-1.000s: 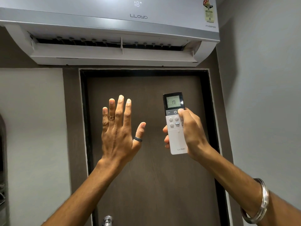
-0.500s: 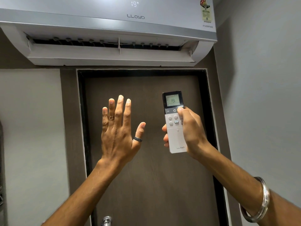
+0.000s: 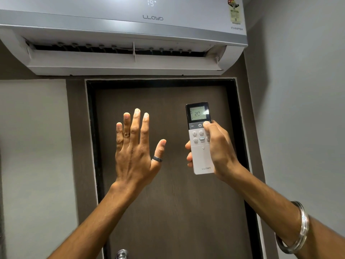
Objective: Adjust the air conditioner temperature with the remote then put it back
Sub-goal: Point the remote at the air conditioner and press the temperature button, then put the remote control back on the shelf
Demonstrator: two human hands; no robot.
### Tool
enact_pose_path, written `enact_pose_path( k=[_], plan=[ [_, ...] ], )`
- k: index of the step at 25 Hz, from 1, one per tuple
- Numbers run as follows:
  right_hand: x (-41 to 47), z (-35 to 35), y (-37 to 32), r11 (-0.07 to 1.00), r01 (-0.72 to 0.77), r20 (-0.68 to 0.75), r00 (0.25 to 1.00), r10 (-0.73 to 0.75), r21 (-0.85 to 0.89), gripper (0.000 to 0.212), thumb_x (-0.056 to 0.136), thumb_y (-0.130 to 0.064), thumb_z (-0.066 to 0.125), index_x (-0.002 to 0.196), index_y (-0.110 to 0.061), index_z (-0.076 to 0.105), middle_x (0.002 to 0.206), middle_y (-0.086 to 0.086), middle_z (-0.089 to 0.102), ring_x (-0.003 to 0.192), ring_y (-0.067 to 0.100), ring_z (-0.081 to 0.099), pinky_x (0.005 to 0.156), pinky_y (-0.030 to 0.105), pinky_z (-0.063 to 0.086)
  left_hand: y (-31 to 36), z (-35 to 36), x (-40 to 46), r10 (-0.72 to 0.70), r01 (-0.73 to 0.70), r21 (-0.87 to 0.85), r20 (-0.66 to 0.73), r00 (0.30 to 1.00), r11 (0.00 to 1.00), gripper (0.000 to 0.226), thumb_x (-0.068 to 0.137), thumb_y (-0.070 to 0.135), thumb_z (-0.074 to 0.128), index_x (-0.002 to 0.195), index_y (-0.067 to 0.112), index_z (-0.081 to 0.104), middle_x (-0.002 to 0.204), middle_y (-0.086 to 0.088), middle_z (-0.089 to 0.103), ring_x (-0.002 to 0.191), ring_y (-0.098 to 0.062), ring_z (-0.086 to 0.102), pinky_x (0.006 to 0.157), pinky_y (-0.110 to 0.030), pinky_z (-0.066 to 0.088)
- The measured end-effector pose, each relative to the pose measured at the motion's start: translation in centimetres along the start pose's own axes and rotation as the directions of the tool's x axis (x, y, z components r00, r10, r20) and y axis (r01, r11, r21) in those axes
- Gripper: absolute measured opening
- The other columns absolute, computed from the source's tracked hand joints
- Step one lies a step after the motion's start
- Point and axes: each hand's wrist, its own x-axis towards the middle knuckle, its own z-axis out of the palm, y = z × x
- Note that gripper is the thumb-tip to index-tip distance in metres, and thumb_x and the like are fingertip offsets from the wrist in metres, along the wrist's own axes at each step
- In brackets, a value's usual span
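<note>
A white wall air conditioner (image 3: 119, 28) hangs above the door, its flap open and its front display reading 19. My right hand (image 3: 218, 150) grips a white remote (image 3: 200, 157) upright below it, thumb on the button at the right of the dark strip under the screen. The remote's screen reads 20. My left hand (image 3: 136, 152) is raised beside the remote, palm away from me, fingers straight and slightly spread, holding nothing.
A dark brown door (image 3: 168, 202) with a black frame fills the middle behind both hands. A metal door handle (image 3: 122, 254) shows at the bottom edge. A grey wall (image 3: 298, 109) stands close on the right, another on the left.
The remote's screen went from 19 to 20, and the air conditioner's display from 18 to 19. My right thumb shifted up to the upper right button. Both hands stayed in place.
</note>
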Motion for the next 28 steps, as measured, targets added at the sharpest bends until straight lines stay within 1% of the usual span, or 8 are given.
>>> enact_pose_path(
  k=[9,12,15,18,21,23,25,28],
  plan=[
    [0.6,-0.6,0.5,0.999,-0.023,0.008,1.0,0.023,0.029,0.036,0.112,-0.036,0.035,0.107,-0.009,0.057,0.071,0.011,0.074,0.048,0.024,0.07,0.046,0.035,0.061,0.1,0.6,0.0,0.014,-0.014,-0.014,0.002,1.0,1.0,0.079,0.101,0.056,0.041,0.163,0.01,0.024,0.173,-0.014,0.013,0.161,-0.032,0.001,0.131,-0.041,-0.009],
    [0.4,-0.8,0.5,1.0,0.0,0.019,1.0,0.0,0.022,0.025,0.104,-0.038,0.059,0.109,-0.014,0.057,0.074,0.011,0.074,0.051,0.027,0.072,0.049,0.039,0.063,0.6,0.6,-0.2,0.009,-0.008,-0.039,0.017,1.0,0.999,0.08,0.101,0.055,0.042,0.163,0.01,0.023,0.173,-0.013,0.011,0.161,-0.032,0.001,0.131,-0.044,-0.006],
    [-0.4,-1.2,1.4,0.996,-0.044,-0.016,0.999,0.042,-0.075,0.046,0.084,-0.024,0.083,0.116,-0.018,0.05,0.084,0.011,0.073,0.055,0.031,0.074,0.054,0.047,0.064,1.6,0.7,-1.3,0.006,-0.003,-0.059,0.045,0.999,0.998,0.08,0.101,0.055,0.041,0.163,0.008,0.021,0.173,-0.013,0.011,0.161,-0.032,-0.001,0.132,-0.048,-0.001],
    [-2.6,-2.5,3.9,0.953,-0.133,-0.149,0.984,0.095,-0.271,0.059,0.074,-0.046,0.073,0.117,-0.022,0.039,0.094,-0.002,0.065,0.071,0.019,0.073,0.063,0.039,0.059,3.6,1.8,-5.1,-0.007,0.022,-0.114,0.126,0.992,0.993,0.08,0.101,0.053,0.042,0.163,0.008,0.02,0.173,-0.013,0.013,0.161,-0.032,-0.001,0.132,-0.048,-0.001],
    [-6.7,-5.0,9.1,0.9,-0.266,-0.201,0.958,0.206,-0.345,0.052,0.076,-0.055,0.061,0.111,-0.022,0.042,0.092,-0.008,0.062,0.078,0.011,0.067,0.064,0.033,0.052,6.6,3.2,-12.8,-0.002,0.066,-0.201,0.301,0.954,0.977,0.081,0.1,0.053,0.042,0.163,0.009,0.019,0.174,-0.012,0.012,0.161,-0.03,-0.003,0.132,-0.048,-0.001],
    [-10.5,-6.9,13.6,0.862,-0.409,-0.269,0.903,0.334,-0.3,0.044,0.075,-0.053,0.065,0.105,-0.024,0.049,0.096,-0.004,0.066,0.081,0.014,0.068,0.065,0.033,0.054,9.0,4.0,-19.1,0.033,0.085,-0.246,0.438,0.898,0.965,0.081,0.1,0.054,0.041,0.164,0.01,0.017,0.174,-0.012,0.011,0.161,-0.029,-0.005,0.132,-0.049,0.0],
    [-15.6,-9.6,18.9,0.806,-0.558,-0.411,0.794,0.448,-0.198,0.032,0.073,-0.044,0.074,0.095,-0.03,0.056,0.096,-0.001,0.071,0.081,0.017,0.072,0.066,0.036,0.06,12.0,4.2,-26.3,0.088,0.115,-0.304,0.579,0.811,0.946,0.082,0.101,0.054,0.041,0.165,0.011,0.014,0.174,-0.012,0.008,0.161,-0.028,-0.007,0.132,-0.049,-0.001],
    [-23.6,-14.5,26.5,0.64,-0.766,-0.645,0.52,0.56,-0.061,0.031,0.063,-0.031,0.088,0.077,-0.035,0.06,0.077,-0.012,0.073,0.071,0.009,0.074,0.063,0.029,0.061,16.2,4.3,-36.4,0.197,0.148,-0.381,0.726,0.659,0.913,0.08,0.102,0.052,0.042,0.165,0.012,0.013,0.174,-0.012,0.007,0.161,-0.028,-0.008,0.132,-0.047,-0.001]
  ],
)
